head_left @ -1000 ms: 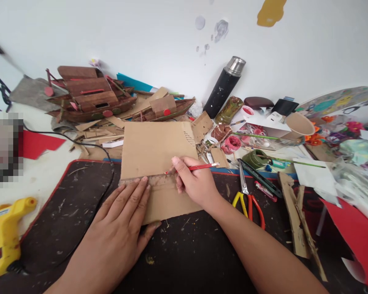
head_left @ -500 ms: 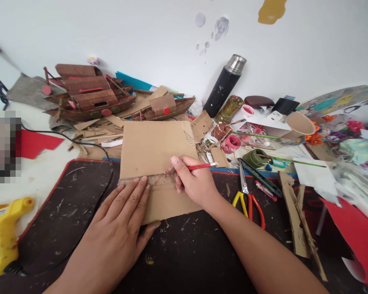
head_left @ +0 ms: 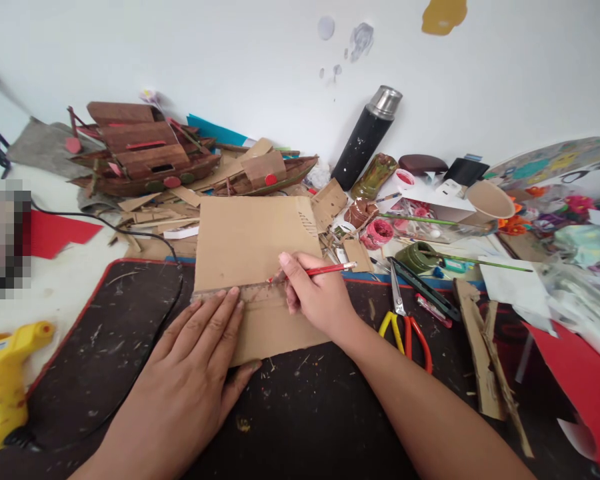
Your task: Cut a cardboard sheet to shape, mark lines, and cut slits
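A sheet of brown cardboard lies on the dark mat, with a clear ruler across it. My left hand is flat with fingers stretched out, pressing the ruler and the cardboard's lower left part. In my right hand is a red pencil, pinched between thumb and fingers. The pencil's tip is at the ruler's upper edge, and its back end points right. Slots are cut near the cardboard's upper right corner.
Scissors and a green cutter lie right of my right hand. A yellow glue gun is at the left. Model boats, a black flask and paint jars stand behind.
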{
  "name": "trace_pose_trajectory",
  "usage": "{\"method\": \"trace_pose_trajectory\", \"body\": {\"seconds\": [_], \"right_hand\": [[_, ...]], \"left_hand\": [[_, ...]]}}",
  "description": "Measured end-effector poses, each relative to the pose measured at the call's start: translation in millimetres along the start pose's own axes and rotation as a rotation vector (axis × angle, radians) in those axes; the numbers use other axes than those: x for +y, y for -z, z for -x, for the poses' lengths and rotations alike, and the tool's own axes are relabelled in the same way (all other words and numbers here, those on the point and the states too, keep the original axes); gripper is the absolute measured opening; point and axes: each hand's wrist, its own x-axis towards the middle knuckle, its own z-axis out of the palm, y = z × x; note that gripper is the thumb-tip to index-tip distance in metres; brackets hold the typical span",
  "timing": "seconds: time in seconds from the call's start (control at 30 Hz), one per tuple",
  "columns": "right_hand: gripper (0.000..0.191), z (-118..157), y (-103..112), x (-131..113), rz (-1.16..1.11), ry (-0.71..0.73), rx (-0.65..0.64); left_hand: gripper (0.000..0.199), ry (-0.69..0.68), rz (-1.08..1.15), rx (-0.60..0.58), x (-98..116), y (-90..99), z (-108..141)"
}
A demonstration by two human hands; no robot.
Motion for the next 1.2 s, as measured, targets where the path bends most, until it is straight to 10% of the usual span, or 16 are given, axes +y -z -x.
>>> {"method": "trace_pose_trajectory", "body": {"seconds": [1.2], "right_hand": [[0.057, -1.4, 0.5, 0.1, -0.023, -0.032, -0.004]], "left_hand": [[0.079, 0.029, 0.046, -0.005, 0.6, -0.2, 1.2]]}}
